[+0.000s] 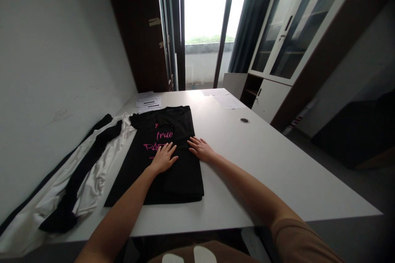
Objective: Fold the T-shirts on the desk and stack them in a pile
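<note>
A black T-shirt (182, 176) with pink lettering lies on the white table, its right side folded inward over the front. My left hand (163, 157) rests flat on the shirt's middle, fingers spread across part of the print. At the shirt's right edge lies my right hand (200, 148), open, its fingertips touching the black cloth and its palm over the tabletop. Part of the lettering is hidden under my left hand and the folded layer. Neither hand grips the fabric.
Several black and white garments (92, 181) lie along the wall at left, hanging over the front edge. Papers (148, 102) lie at the table's far left, with loose sheets (228, 102) at far right. A cable hole (245, 121) pierces the table (277, 172). A cabinet (274, 98) stands beyond.
</note>
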`<state>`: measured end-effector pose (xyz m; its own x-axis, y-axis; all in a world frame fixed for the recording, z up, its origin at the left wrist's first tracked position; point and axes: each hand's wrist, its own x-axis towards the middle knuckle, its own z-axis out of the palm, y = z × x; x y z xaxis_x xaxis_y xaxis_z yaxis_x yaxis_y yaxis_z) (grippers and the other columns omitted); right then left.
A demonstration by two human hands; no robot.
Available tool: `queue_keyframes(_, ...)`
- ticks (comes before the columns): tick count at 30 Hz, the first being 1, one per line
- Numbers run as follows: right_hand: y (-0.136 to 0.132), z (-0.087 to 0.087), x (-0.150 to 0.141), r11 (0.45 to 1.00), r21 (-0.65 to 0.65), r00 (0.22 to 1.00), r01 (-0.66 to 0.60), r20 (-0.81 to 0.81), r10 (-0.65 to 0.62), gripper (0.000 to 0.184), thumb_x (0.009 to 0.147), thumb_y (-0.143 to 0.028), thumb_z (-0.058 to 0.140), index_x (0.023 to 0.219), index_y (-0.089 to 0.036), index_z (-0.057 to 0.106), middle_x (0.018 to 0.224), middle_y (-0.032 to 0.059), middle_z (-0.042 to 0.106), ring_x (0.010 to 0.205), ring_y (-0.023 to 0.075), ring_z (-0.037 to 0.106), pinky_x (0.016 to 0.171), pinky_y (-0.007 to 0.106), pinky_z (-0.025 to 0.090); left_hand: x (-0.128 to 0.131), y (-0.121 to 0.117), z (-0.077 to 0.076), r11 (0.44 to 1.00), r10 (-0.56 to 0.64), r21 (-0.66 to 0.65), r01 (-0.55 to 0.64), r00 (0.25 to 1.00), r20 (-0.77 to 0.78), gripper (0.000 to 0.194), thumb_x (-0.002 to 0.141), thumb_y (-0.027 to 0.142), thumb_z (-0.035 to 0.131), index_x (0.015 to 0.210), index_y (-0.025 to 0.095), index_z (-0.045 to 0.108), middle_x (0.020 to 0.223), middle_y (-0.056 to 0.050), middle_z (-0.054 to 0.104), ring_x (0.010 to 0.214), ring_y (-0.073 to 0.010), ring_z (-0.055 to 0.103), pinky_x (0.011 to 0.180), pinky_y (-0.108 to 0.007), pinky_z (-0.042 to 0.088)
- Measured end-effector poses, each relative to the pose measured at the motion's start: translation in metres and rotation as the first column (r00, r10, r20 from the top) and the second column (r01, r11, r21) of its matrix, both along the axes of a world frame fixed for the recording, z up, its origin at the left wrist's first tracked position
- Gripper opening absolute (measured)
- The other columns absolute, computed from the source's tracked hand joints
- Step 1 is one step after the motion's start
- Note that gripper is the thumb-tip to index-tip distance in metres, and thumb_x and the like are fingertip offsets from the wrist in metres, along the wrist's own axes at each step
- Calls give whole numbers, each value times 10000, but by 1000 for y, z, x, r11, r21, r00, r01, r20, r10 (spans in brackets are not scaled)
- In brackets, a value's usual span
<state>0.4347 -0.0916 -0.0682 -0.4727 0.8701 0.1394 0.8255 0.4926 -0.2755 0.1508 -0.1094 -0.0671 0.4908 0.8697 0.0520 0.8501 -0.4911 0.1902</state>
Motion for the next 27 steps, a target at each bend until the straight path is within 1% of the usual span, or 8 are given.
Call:
queue_keyframes(3,0,-1,1,999,9,999,43,6,-43,582,1080,-547,260,1588,-299,396,1665,28,276,1555,255,223,1267,507,185,0,0,0,1000,14,3,-14,1000,12,647,1029,563,409,1598,258,363,1689,-99,245,1567,-336,182,1236,-615,166)
queue_keyframes(5,0,0,1,997,11,997,71,11,-71,578,1085,-531,240,1589,-294,396,1664,28,283,1553,253,232,1266,501,185,1,-1,1,1000,-12,16,11,1000,28,635,1029,540,422,1591,247,377,1693,-102,231,1567,-326,185,1238,-603,174)
queue_keyframes(11,5,-1,5,988,-5,988,153,30,-152,575,1079,-525,291,1588,-282,399,1663,48,287,1553,269,231,1259,497,193,7,-8,3,981,-193,29,192,981,35,652,1026,561,428,1596,251,360,1701,-75,214,1578,-282,154,1261,-557,142)
queue_keyframes(13,6,-2,5,989,-13,988,150,29,-149,579,1074,-533,316,1587,-278,401,1665,53,284,1554,270,226,1261,495,185,8,-9,4,978,-210,10,210,977,25,658,1030,575,409,1606,266,336,1699,-64,222,1579,-275,152,1263,-555,135)
queue_keyframes(15,7,-2,6,989,-19,989,144,24,-143,585,1066,-543,344,1580,-274,414,1664,59,286,1554,271,225,1262,498,177,7,-8,5,984,-178,-6,179,984,18,647,1035,575,393,1609,282,329,1698,-57,227,1576,-279,164,1261,-561,137)
queue_keyframes(20,5,1,6,993,13,993,116,-19,-115,593,1036,-559,434,1556,-275,457,1661,71,294,1552,278,231,1263,504,185,4,-4,3,999,-33,-8,33,999,8,627,1038,558,385,1601,286,347,1699,-62,220,1570,-308,183,1248,-588,153)
queue_keyframes(24,3,3,6,998,48,997,49,-55,-46,597,1030,-553,453,1566,-289,440,1656,58,306,1545,266,255,1266,486,209,2,-2,-2,1000,14,12,-14,1000,6,645,1033,583,373,1605,286,338,1701,-73,217,1571,-319,170,1247,-594,134)
queue_keyframes(27,4,2,6,999,23,999,26,-45,-25,582,1031,-564,444,1561,-324,442,1650,34,324,1540,260,268,1266,494,212,-5,3,-2,998,61,0,-61,998,-14,662,1023,597,389,1607,291,334,1696,-84,235,1570,-333,168,1243,-601,121)
